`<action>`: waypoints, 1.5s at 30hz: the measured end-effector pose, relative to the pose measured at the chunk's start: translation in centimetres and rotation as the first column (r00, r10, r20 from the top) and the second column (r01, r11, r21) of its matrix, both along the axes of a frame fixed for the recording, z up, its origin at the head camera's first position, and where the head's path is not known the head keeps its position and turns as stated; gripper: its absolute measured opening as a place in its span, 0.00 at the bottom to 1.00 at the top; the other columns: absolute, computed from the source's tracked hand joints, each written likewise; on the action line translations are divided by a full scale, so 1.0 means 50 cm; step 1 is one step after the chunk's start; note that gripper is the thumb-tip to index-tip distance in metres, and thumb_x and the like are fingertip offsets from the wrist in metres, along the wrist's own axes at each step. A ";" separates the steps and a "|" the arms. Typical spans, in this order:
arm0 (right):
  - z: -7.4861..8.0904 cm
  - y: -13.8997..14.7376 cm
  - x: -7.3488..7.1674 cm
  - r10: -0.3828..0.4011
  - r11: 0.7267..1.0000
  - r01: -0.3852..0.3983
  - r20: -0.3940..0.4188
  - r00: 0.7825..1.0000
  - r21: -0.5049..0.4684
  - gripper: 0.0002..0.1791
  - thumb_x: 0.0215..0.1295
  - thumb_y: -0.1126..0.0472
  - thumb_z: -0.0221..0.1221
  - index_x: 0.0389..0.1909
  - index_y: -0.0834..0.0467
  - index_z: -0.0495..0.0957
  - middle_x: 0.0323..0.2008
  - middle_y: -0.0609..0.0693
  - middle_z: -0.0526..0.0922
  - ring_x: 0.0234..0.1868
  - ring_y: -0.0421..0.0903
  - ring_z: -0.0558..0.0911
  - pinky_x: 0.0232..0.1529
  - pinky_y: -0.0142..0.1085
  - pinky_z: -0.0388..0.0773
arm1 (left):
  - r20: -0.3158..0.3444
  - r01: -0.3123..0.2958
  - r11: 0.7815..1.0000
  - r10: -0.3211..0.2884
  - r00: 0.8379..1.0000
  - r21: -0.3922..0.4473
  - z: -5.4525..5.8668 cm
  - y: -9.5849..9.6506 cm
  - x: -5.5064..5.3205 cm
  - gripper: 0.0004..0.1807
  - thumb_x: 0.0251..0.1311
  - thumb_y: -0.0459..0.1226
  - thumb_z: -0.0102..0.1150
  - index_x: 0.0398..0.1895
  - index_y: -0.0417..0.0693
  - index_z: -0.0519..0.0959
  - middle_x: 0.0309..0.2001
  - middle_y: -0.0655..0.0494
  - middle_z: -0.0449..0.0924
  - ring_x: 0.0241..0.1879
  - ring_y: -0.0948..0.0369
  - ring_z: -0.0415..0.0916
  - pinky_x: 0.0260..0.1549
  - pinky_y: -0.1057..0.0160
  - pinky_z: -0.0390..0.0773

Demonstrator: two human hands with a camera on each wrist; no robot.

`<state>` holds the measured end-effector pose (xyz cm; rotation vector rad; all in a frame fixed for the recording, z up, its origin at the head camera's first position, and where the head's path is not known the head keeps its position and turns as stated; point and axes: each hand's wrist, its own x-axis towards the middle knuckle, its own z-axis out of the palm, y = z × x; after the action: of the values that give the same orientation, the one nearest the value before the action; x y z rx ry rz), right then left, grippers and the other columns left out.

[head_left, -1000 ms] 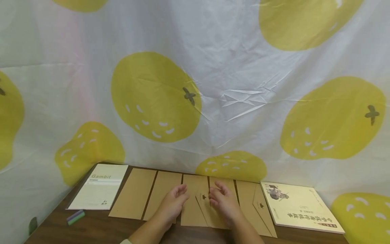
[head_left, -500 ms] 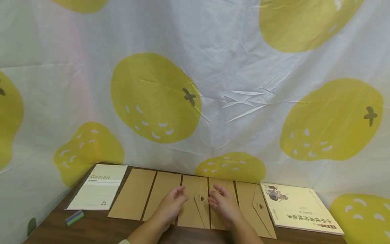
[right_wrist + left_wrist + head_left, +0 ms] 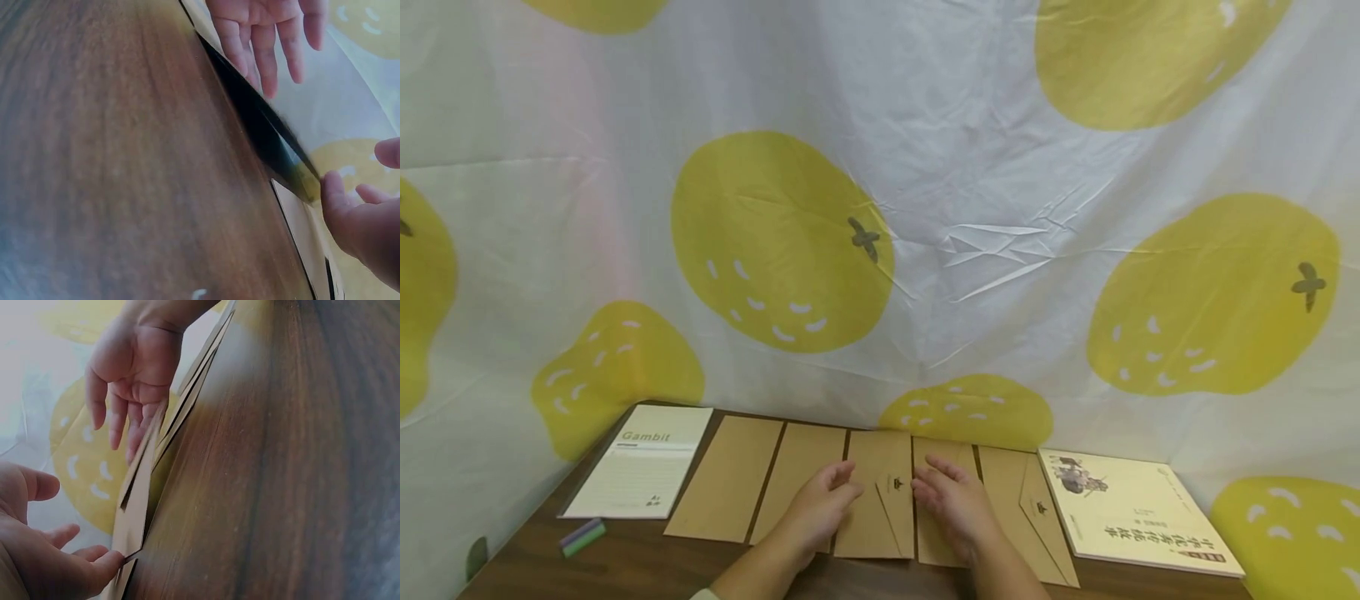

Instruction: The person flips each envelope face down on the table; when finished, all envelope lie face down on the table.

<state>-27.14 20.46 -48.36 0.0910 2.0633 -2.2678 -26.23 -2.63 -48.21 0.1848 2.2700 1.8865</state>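
Several brown kraft envelopes lie side by side in a row across the dark wooden table. My left hand and my right hand are on either side of the middle envelope, whose pointed flap carries a small dark crown print. In the left wrist view, that envelope has its near edge raised off the table, and the side of my left hand touches its corner. My right hand meets the raised edge in the right wrist view. Fingers on both hands are loosely extended, palms facing each other.
At the row's left end lies a white notebook marked Gambit, with a purple and a green stick in front. A cream book lies at the right end. A lemon-print curtain hangs behind the table.
The middle envelope has shifted slightly left, off its right neighbour, so a dark gap now shows between them. Both hands have stayed nearly in place.
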 end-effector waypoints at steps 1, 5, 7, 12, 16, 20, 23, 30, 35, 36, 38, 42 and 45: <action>-0.001 0.001 -0.001 -0.006 1.000 0.006 -0.001 1.000 -0.006 0.32 0.80 0.64 0.55 0.77 0.75 0.60 0.73 0.76 0.69 0.59 0.48 0.86 0.64 0.37 0.85 | -0.002 0.007 1.000 -0.007 1.000 -0.002 0.000 0.000 0.000 0.34 0.75 0.45 0.57 0.79 0.39 0.66 0.79 0.33 0.65 0.78 0.32 0.62 0.74 0.30 0.69; -0.005 0.001 -0.006 -0.022 1.000 0.022 -0.017 1.000 -0.016 0.31 0.77 0.68 0.57 0.75 0.75 0.62 0.73 0.75 0.69 0.61 0.48 0.84 0.64 0.36 0.85 | -0.006 0.035 0.999 -0.035 0.999 -0.005 0.002 0.004 0.002 0.33 0.75 0.44 0.57 0.78 0.39 0.67 0.78 0.31 0.66 0.77 0.31 0.64 0.73 0.30 0.70; -0.006 0.001 -0.007 -0.025 1.000 0.025 -0.033 0.999 -0.008 0.31 0.76 0.69 0.58 0.75 0.75 0.63 0.73 0.75 0.69 0.63 0.49 0.83 0.64 0.35 0.85 | -0.012 0.043 0.999 -0.043 0.999 -0.005 0.003 0.009 0.002 0.33 0.75 0.44 0.57 0.78 0.38 0.68 0.78 0.32 0.67 0.76 0.31 0.65 0.73 0.30 0.70; -0.002 -0.003 -0.006 -0.026 0.998 0.030 -0.071 0.997 0.047 0.31 0.74 0.69 0.60 0.74 0.74 0.67 0.73 0.72 0.73 0.69 0.54 0.80 0.63 0.31 0.84 | -0.022 0.061 0.998 -0.060 0.998 0.020 0.003 0.026 0.000 0.33 0.74 0.42 0.58 0.77 0.36 0.68 0.77 0.33 0.69 0.74 0.34 0.69 0.71 0.33 0.73; 0.004 -0.008 -0.001 -0.018 0.998 0.023 -0.078 0.997 0.065 0.31 0.73 0.68 0.61 0.74 0.71 0.69 0.74 0.70 0.74 0.70 0.54 0.78 0.64 0.31 0.82 | -0.042 0.065 0.997 -0.064 0.997 0.040 0.004 0.043 -0.004 0.33 0.73 0.43 0.61 0.75 0.36 0.70 0.75 0.32 0.72 0.72 0.36 0.72 0.69 0.36 0.77; 0.012 -0.013 0.003 -0.007 0.999 0.010 -0.068 0.998 0.039 0.30 0.74 0.67 0.61 0.74 0.70 0.70 0.74 0.68 0.73 0.67 0.50 0.80 0.62 0.31 0.82 | -0.065 0.068 0.996 -0.065 0.996 0.057 0.010 0.057 -0.006 0.33 0.72 0.43 0.63 0.74 0.36 0.72 0.73 0.32 0.74 0.72 0.36 0.72 0.68 0.36 0.78; 0.019 -0.018 0.005 0.002 1.000 -0.001 -0.069 0.998 0.019 0.30 0.76 0.65 0.60 0.75 0.70 0.69 0.74 0.68 0.73 0.65 0.46 0.80 0.60 0.29 0.81 | -0.074 0.079 0.994 -0.074 0.995 0.076 0.019 0.066 -0.005 0.33 0.72 0.44 0.64 0.74 0.36 0.72 0.73 0.33 0.74 0.73 0.36 0.72 0.70 0.36 0.76; 0.034 -0.034 0.017 0.035 0.998 -0.038 -0.056 0.998 -0.050 0.30 0.79 0.61 0.60 0.76 0.69 0.68 0.72 0.62 0.76 0.57 0.41 0.84 0.57 0.29 0.84 | -0.065 0.092 0.988 -0.085 0.994 0.120 0.030 0.081 -0.004 0.35 0.73 0.48 0.64 0.75 0.35 0.70 0.75 0.35 0.73 0.76 0.37 0.69 0.73 0.36 0.74; 0.036 -0.044 0.024 0.101 0.991 -0.106 -0.069 0.993 -0.077 0.31 0.81 0.61 0.57 0.77 0.70 0.65 0.71 0.60 0.77 0.54 0.39 0.86 0.61 0.32 0.84 | -0.057 0.050 0.990 -0.043 0.997 0.134 0.029 0.083 -0.004 0.35 0.74 0.51 0.63 0.75 0.39 0.72 0.72 0.40 0.77 0.71 0.43 0.75 0.68 0.39 0.79; 0.036 -0.044 0.025 0.113 0.990 -0.118 -0.070 0.991 -0.075 0.31 0.81 0.61 0.57 0.77 0.70 0.65 0.71 0.61 0.76 0.54 0.39 0.86 0.63 0.33 0.84 | -0.057 0.039 0.989 -0.031 0.998 0.140 0.029 0.081 -0.004 0.34 0.75 0.50 0.63 0.75 0.39 0.72 0.72 0.40 0.77 0.70 0.44 0.75 0.67 0.39 0.79; 0.034 -0.044 0.025 0.134 0.988 -0.139 -0.069 0.989 -0.066 0.31 0.81 0.59 0.56 0.78 0.69 0.65 0.74 0.63 0.74 0.56 0.39 0.86 0.67 0.36 0.83 | -0.059 0.020 0.988 -0.011 0.998 0.155 0.028 0.078 -0.004 0.33 0.76 0.48 0.61 0.75 0.39 0.71 0.73 0.40 0.76 0.71 0.45 0.74 0.68 0.38 0.78; 0.026 -0.043 0.024 0.162 0.985 -0.165 -0.050 0.985 -0.054 0.32 0.82 0.56 0.56 0.78 0.68 0.65 0.78 0.65 0.69 0.64 0.45 0.84 0.74 0.45 0.79 | -0.070 0.002 0.976 0.014 0.997 0.218 0.031 0.065 -0.006 0.30 0.77 0.41 0.58 0.76 0.37 0.70 0.75 0.38 0.73 0.74 0.42 0.72 0.73 0.36 0.74; 0.018 -0.042 0.023 0.173 0.983 -0.174 -0.025 0.985 -0.052 0.33 0.84 0.55 0.53 0.80 0.69 0.60 0.79 0.69 0.65 0.73 0.59 0.78 0.78 0.52 0.73 | -0.076 -0.011 0.965 0.032 0.997 0.263 0.034 0.052 -0.010 0.28 0.76 0.36 0.55 0.76 0.36 0.70 0.76 0.37 0.72 0.76 0.42 0.69 0.75 0.39 0.73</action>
<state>-25.97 18.34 -47.47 -0.1117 1.9334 -2.2265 -26.72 -0.05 -46.49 0.2773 2.0675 2.2252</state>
